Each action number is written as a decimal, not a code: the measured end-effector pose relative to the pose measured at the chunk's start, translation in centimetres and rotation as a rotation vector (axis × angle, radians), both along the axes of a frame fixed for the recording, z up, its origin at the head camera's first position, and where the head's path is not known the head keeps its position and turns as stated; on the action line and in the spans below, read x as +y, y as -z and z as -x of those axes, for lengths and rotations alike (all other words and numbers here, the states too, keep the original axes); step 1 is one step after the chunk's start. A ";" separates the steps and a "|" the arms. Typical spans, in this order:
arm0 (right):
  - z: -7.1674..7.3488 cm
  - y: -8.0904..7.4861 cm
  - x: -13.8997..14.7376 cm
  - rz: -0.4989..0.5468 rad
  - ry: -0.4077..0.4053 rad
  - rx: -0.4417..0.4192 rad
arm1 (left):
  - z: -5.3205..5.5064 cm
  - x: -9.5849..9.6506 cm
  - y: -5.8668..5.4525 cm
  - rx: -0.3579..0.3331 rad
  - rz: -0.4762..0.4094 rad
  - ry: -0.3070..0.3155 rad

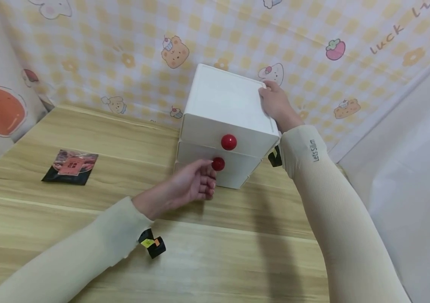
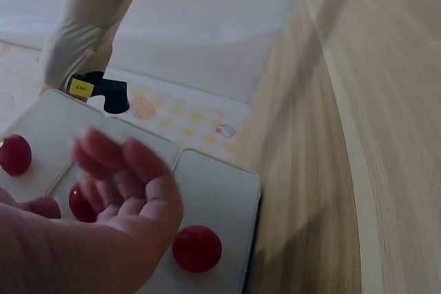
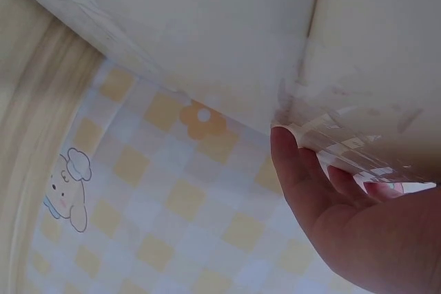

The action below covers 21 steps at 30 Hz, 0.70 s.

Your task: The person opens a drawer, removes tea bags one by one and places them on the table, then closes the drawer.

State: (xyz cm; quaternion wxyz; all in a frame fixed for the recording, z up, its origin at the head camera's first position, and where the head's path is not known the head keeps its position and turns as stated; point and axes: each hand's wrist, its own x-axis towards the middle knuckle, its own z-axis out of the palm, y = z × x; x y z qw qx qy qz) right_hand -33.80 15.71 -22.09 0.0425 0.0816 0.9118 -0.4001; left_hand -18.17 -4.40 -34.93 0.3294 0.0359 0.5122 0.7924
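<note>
A white drawer cabinet (image 1: 230, 97) stands against the patterned cloth, its stacked drawers each fitted with a round red knob. My left hand (image 1: 193, 185) is at the middle drawer's knob (image 1: 218, 164), thumb tip right beside it and the other fingers loosely bent. In the left wrist view that hand (image 2: 131, 197) partly covers the same knob (image 2: 81, 203), while the bottom drawer's knob (image 2: 197, 248) shows beyond the palm. With my right hand (image 1: 277, 103) I grip the cabinet's top at its far right edge. The right wrist view has those fingers (image 3: 289, 163) against the cabinet's back.
A dark printed packet (image 1: 71, 167) lies on the wooden table (image 1: 215, 256), left of the cabinet. Behind hangs a yellow-checked cloth (image 1: 124, 50) with cartoon prints, and a pale curtain (image 1: 419, 139) borders the right side. Both wrists carry small black devices.
</note>
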 end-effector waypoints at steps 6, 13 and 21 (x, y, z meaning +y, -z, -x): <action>-0.1 -0.1 0.0 0.000 -0.003 -0.002 | 0.6 -0.1 0.6 0.019 0.023 0.057; -0.1 -0.2 0.0 0.013 -0.003 -0.003 | 1.1 0.5 0.2 0.022 0.004 0.051; -0.2 -0.2 -0.1 0.039 0.006 -0.018 | 1.4 1.9 -0.1 -0.028 -0.007 0.000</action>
